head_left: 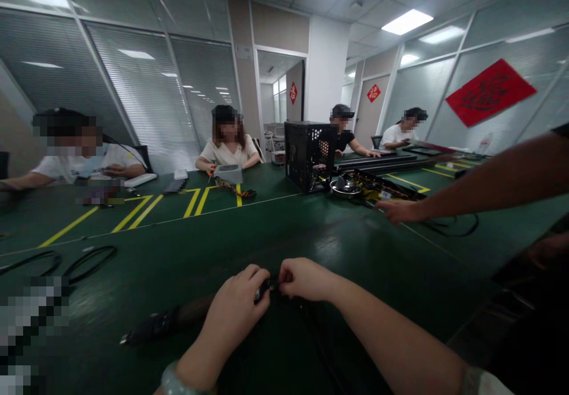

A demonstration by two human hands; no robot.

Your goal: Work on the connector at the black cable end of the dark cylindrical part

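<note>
My left hand (237, 309) and my right hand (304, 279) meet low in the middle of the head view, just above a dark green table (267, 229). Both are closed, pinching a small black cable connector (265, 288) between them. A black cable (320, 335) runs from the connector down toward me. A dark strap-like piece (155, 327) lies on the table to the left of my left hand.
A co-worker's arm (466, 196) reaches in from the right, its hand flat on the table near a black cable loop (448, 226). A black computer case (309, 155) stands at centre back. Black cable loops (66, 261) lie left. Several people sit along the far side.
</note>
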